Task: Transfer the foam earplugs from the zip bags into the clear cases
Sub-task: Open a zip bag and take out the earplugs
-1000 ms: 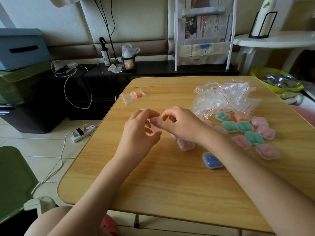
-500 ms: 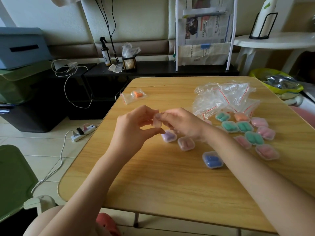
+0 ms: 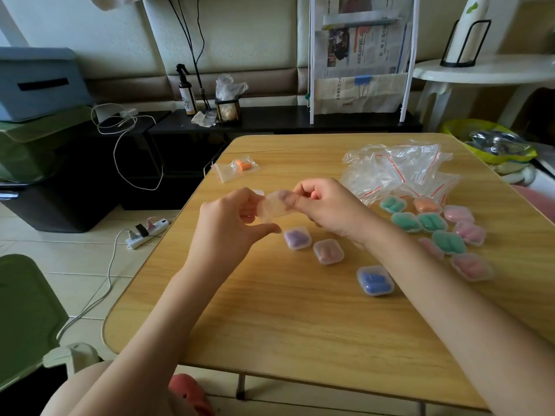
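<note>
Bench (image 3: 300, 319): wooden top with rounded corners, carrying all the task items.
Left hand (image 3: 228, 226): raised above the bench near its centre, fingers curled, thumb and forefinger pinching the left edge of a clear case (image 3: 274, 207).
Right hand (image 3: 327, 205): level with the left, fingers curled, pinching the right edge of the same clear case; something orange shows between its fingers, too hidden to name.
Clear case: held in the air between both hands, blurred; open or closed, cannot tell.
Zip bag with orange earplugs (image 3: 237, 169): lies flat at 11 o'clock from the hands, near the bench's far left edge, well apart from everything else.
Empty zip bags (image 3: 402, 172): crumpled heap with red seal strips, at 2 o'clock from the hands.
Filled cases (image 3: 435, 232): cluster of green, pink and orange ones at 3 o'clock, just beside the bag heap.
Purple case (image 3: 297, 238): on the bench at 6 o'clock, just below the hands.
Pinkish case (image 3: 328, 251): just beside the purple one, at its 4 o'clock.
Blue case (image 3: 375, 280): on the bench at 5 o'clock from the hands, close to the right forearm.
</note>
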A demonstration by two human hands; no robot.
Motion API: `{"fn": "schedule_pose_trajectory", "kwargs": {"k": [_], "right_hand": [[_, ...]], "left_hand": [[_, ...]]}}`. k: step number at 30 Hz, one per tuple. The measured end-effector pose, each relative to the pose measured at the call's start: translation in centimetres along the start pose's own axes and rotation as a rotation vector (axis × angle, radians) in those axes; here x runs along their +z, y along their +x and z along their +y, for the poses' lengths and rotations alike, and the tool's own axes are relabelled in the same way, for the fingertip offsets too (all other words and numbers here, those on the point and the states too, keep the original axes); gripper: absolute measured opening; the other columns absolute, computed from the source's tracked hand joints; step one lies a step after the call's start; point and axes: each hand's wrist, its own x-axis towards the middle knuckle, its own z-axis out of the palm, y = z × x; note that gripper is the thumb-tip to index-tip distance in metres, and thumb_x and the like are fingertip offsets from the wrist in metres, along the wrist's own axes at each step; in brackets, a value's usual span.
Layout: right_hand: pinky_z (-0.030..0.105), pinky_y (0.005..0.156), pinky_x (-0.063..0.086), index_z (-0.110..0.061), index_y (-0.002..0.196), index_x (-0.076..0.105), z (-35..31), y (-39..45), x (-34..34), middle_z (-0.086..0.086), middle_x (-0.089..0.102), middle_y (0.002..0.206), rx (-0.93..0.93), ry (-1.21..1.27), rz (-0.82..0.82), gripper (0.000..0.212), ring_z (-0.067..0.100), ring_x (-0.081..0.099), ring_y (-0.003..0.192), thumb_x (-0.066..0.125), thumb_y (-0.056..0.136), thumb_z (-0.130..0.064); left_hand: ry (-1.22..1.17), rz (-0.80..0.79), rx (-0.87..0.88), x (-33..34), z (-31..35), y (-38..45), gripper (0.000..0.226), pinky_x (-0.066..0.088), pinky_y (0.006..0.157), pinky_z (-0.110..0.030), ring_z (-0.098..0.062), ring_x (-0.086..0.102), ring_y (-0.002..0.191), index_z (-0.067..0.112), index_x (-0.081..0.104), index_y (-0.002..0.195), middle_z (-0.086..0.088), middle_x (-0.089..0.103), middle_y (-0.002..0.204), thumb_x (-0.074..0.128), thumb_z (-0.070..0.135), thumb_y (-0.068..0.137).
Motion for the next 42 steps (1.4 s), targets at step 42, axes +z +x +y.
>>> {"fn": "schedule_pose_trajectory", "kwargs": {"k": [42], "right_hand": [[0.020, 0.076, 0.054, -0.006, 0.094, 0.073, 0.2, -0.1, 1.2, 0.003, 0.074, 0.089, -0.078, 0.265, 0.135, 0.013, 0.010, 0.069, 0.086, 0.071, 0.083, -0.013]], "left_hand": [[-0.992, -0.227, -0.343, 1.0, 1.2, -0.5, 0.027, 0.056, 0.080, -0.028, -0.022, 0.071, 0.086, 0.007, 0.048, 0.091, -0.018, 0.070, 0.086, 0.066, 0.020, 0.075]]}}
